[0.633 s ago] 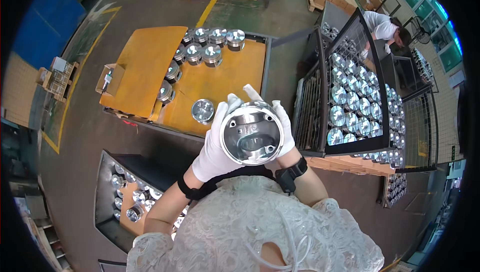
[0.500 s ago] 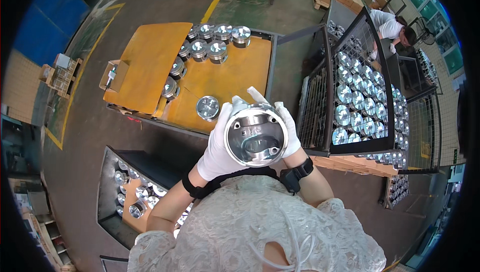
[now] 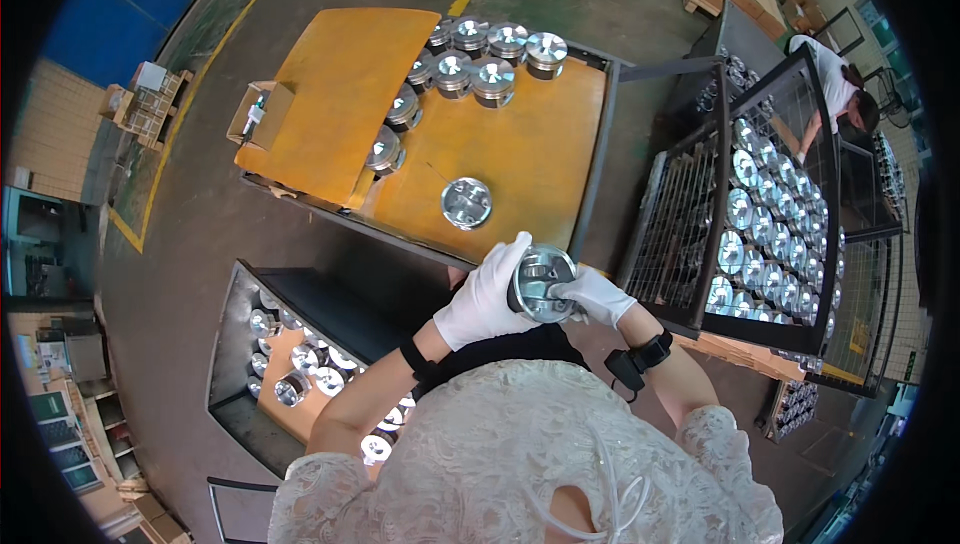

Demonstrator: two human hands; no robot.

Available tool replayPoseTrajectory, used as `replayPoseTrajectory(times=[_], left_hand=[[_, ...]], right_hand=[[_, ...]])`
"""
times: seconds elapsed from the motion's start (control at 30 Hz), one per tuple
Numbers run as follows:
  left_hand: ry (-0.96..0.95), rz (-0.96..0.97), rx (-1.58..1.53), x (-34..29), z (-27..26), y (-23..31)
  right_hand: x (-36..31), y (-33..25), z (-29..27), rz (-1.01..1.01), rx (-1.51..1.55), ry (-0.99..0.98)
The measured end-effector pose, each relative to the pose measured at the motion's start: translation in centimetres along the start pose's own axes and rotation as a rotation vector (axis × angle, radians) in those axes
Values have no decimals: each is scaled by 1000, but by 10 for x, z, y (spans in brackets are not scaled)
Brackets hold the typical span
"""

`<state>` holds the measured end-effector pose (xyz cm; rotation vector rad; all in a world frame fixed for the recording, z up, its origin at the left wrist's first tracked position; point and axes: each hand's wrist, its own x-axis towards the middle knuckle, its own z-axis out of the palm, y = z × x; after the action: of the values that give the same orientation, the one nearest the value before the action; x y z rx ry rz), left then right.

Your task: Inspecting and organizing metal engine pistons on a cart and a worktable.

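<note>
A shiny metal engine piston (image 3: 541,269) is between my two white-gloved hands, low in front of my body, its hollow underside turned up toward me. My left hand (image 3: 488,296) wraps round its left side, fingers along the wall. My right hand (image 3: 598,296) grips the right rim, with fingertips reaching over into the hollow. Just beyond, a single piston (image 3: 466,204) rests hollow side up on the orange-yellow table board (image 3: 530,159). Farther back, several pistons (image 3: 493,82) stand in rows with their shiny crowns up.
A raised orange panel (image 3: 335,94) covers the table's left part, with a small open carton (image 3: 260,116) on it. A bin of pistons (image 3: 235,384) is at lower left. On the right stands a mesh cage (image 3: 675,214) full of pistons; a person (image 3: 835,94) bends behind it.
The held piston has come lower and tilted away from face-on. My right hand has shifted from its outer side to over its rim. The view has turned, moving the table rightward.
</note>
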<state>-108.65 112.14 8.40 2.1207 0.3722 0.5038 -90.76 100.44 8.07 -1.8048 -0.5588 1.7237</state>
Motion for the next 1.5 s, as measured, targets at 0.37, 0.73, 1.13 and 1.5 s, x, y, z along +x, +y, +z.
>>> replayPoseTrajectory(times=[0.37, 0.73, 1.13, 1.5], left_hand=[[-314, -674, 652, -42, -124, -241], [-208, -754, 1296, 33, -168, -360], [19, -1035, 816, -36, -208, -334], [678, -1311, 534, -106, -413, -404]], right_hand=[[204, 64, -8, 196, -5, 585], [232, 81, -16, 169, 77, 581], [157, 7, 12, 401, -753, 7], [218, -36, 148, -185, -531, 57]])
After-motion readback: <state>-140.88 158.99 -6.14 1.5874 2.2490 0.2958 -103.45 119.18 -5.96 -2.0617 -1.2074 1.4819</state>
